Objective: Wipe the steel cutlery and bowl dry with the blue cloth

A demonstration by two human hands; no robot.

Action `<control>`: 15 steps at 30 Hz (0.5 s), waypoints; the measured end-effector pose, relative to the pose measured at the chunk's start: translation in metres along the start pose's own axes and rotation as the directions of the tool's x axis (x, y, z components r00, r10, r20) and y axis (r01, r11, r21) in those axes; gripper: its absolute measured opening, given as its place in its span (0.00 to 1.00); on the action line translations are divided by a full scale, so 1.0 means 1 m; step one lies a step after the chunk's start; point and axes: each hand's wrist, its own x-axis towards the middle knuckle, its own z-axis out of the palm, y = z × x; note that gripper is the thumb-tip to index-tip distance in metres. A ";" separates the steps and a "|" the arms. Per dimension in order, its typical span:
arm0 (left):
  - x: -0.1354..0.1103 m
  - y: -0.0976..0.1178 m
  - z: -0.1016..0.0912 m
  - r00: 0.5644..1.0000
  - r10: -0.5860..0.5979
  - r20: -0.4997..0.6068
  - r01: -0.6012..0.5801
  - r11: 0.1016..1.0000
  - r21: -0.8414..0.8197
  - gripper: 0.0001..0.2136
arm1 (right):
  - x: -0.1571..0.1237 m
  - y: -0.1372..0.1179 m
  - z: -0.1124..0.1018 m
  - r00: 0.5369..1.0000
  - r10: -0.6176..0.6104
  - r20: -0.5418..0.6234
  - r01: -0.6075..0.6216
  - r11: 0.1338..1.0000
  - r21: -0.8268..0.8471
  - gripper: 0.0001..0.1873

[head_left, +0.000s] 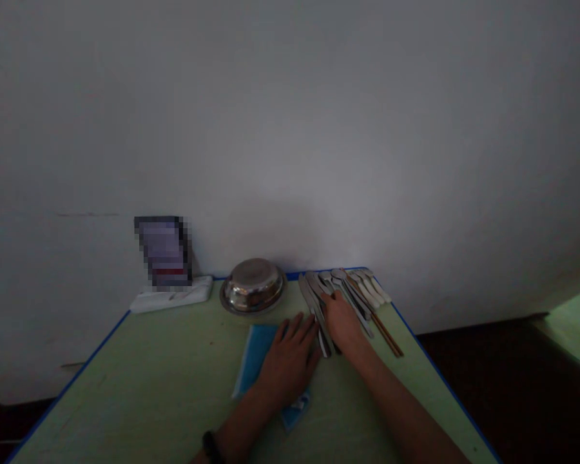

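Observation:
My left hand (290, 357) lies flat with its fingers spread on a blue cloth (254, 361) in the middle of the green table (140, 380). My right hand (342, 321) rests on a row of metal cutlery (319, 303), knives and spoons laid side by side at the table's far right. Its fingers curl down over the handles; whether they grip one is hidden. A pair of brown chopsticks (384, 332) lies at the right end of the row.
An upturned steel bowl (254, 285) sits at the far edge by the wall. A white folded cloth (171, 298) with a blurred upright card (163, 251) stands far left. The table has a blue rim; the floor to the right is dark.

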 end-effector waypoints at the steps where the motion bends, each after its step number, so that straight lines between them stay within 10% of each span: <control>1: 0.000 0.000 0.001 1.000 0.007 0.003 -0.007 1.000 0.001 0.21 | 0.002 -0.001 0.000 1.000 0.000 0.002 0.000 1.000 -0.004 0.21; 15: -0.001 -0.002 0.001 1.000 0.030 0.000 -0.030 0.995 -0.093 0.21 | 0.004 0.003 -0.003 0.995 -0.095 -0.040 0.097 0.994 0.054 0.16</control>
